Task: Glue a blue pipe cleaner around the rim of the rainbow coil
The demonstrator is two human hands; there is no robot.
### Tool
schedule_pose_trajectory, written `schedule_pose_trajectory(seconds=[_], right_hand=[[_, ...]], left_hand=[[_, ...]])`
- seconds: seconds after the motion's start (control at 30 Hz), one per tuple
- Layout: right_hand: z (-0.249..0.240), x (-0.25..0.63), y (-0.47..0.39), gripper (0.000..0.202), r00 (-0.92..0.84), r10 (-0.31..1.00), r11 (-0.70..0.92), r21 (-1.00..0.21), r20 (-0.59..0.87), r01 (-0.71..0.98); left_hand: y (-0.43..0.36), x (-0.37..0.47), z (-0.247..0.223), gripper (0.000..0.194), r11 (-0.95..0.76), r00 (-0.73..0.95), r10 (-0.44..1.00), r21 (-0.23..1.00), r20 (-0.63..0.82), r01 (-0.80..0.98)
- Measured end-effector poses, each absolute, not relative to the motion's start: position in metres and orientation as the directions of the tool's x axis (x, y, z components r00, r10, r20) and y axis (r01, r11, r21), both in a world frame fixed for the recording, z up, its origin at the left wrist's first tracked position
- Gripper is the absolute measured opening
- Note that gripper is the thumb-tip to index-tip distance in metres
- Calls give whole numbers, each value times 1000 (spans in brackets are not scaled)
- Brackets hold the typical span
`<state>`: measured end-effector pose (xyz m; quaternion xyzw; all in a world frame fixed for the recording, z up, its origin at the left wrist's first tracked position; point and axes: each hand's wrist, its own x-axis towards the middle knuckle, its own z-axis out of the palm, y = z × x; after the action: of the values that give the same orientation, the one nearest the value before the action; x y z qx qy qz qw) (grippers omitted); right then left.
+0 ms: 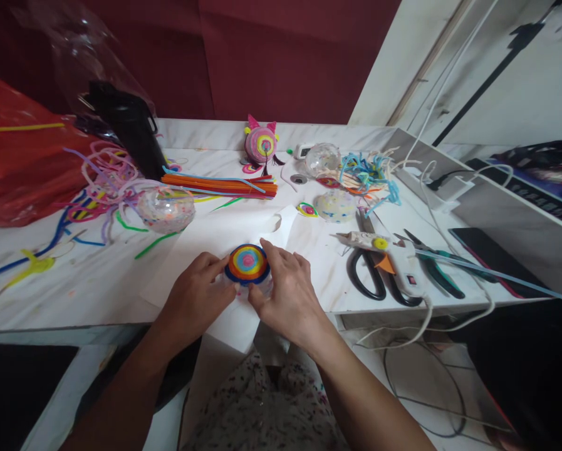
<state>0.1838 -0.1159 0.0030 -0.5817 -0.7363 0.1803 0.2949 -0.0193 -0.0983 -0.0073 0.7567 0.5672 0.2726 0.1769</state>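
Observation:
A round disc [247,262] of coiled pipe cleaners, pink at its centre with blue, yellow, orange and dark blue rings, rests on a clear, dome-like piece near the table's front edge. My left hand [198,293] grips its left side between thumb and fingers. On the right side, the fingers and thumb of my right hand [287,294] press against the rim. Beneath both hands lies white paper [219,227], which hangs over the edge.
Orange and red pipe cleaners [219,186] lie behind the paper. A glue gun [403,266], scissors [366,275] and pliers [438,275] are at right. Clear domes [165,210], a pink figure [260,143] and a black bottle [128,128] stand farther back.

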Motion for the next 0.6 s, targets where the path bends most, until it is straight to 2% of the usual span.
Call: schedule_pose_trajectory(seconds=[0.43,0.6], right_hand=[[6,179,-117,75,-133,968,237,-600,213,765],[8,180,-115,80,-127,975,215,-614,183,760]], left_hand=[[-99,-15,-1,40,-315,225,949,590,222,743],[-100,-14,-3,38,-312,217,949,584,229,749]])
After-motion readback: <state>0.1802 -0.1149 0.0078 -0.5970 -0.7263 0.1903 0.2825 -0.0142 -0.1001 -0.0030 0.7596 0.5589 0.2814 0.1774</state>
